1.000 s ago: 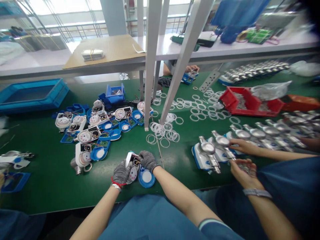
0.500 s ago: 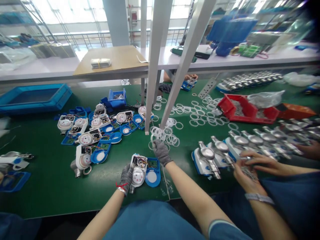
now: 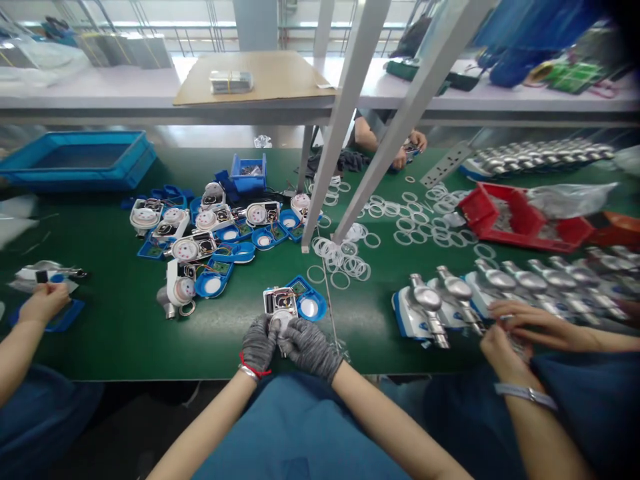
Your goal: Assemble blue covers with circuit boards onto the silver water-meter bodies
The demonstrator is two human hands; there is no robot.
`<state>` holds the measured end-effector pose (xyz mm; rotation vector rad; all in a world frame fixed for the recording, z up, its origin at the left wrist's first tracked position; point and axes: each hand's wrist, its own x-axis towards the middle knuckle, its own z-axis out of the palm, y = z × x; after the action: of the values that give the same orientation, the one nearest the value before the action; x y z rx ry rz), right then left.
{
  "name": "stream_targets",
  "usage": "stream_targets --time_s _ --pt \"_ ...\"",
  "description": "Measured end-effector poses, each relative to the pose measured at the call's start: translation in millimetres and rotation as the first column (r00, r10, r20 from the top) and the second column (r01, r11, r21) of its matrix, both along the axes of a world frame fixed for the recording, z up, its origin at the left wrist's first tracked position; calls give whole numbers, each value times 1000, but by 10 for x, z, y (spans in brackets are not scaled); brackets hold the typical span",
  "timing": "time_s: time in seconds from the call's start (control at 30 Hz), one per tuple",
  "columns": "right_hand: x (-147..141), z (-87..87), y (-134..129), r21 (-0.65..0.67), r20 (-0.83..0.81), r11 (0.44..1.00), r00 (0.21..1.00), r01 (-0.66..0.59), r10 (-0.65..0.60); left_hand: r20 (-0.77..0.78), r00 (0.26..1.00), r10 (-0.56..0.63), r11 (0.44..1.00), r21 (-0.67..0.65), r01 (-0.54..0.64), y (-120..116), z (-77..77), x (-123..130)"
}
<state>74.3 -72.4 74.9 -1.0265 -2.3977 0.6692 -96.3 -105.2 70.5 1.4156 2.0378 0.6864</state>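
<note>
1. With twelve o'clock pointing straight away from the wearer, an opened white unit [image 3: 280, 300] lies on the green table [image 3: 125, 340], directly at twelve o'clock from the body; its blue cover [image 3: 311, 307] lies open at about two o'clock, just beside the casing.
2. The gloved left hand [image 3: 259, 343] is at the unit's seven o'clock, fingers curled in a grip on its near, round end; a red cord circles the wrist.
3. The gloved right hand [image 3: 311, 347] is at five o'clock, its bent fingers touching the same round end; whether they pinch anything there is hidden, so I cannot tell if they are closed.
4. Thin white rings [image 3: 341, 279] lie loose between one and two o'clock, some overlapping; more opened units [image 3: 193, 248] cluster around ten to eleven; a blue bin [image 3: 249, 181] stands just before twelve.
5. Silver-topped units [image 3: 425, 297] stand in a row from three o'clock; a co-worker's hands [image 3: 537, 323] are near them; red bins [image 3: 530, 227] sit at two; another co-worker's hand [image 3: 44, 303] is at nine.
</note>
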Motion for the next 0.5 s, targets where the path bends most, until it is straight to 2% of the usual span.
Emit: stream_targets --time_s 0.03,0.07,0.13,0.17,0.23,0.27,0.33,0.43,0.5 --pt "-2 -35 2 -42 -50 992 991 119 -121 13 1000 -4 1000 -19 4 0 11 28" --pt "-6 -73 6 -104 -74 961 962 255 -263 17 1000 -6 999 -32 7 8 19 61" --pt "-28 -153 28 -259 -25 845 872 467 -489 7 1000 -8 999 -53 9 40 40 141" --pt "-47 -192 46 -330 29 789 841 519 -541 -4 1000 -4 998 -56 4 60 60 182" --pt "-90 -263 91 -422 127 710 813 563 -569 -25 999 25 999 -47 -26 92 124 237" --pt "-113 -296 112 -441 156 689 805 575 -572 -34 998 46 998 -39 -47 99 165 233" --pt "-155 -363 140 -443 158 674 791 592 -591 -56 994 91 995 -25 -93 91 250 129" --pt "-221 -465 136 -437 81 664 762 607 -643 -147 956 254 967 10 -256 36 340 -208" --pt "-275 -517 114 -445 41 641 729 626 -683 -179 923 341 939 27 -342 1 348 -386"
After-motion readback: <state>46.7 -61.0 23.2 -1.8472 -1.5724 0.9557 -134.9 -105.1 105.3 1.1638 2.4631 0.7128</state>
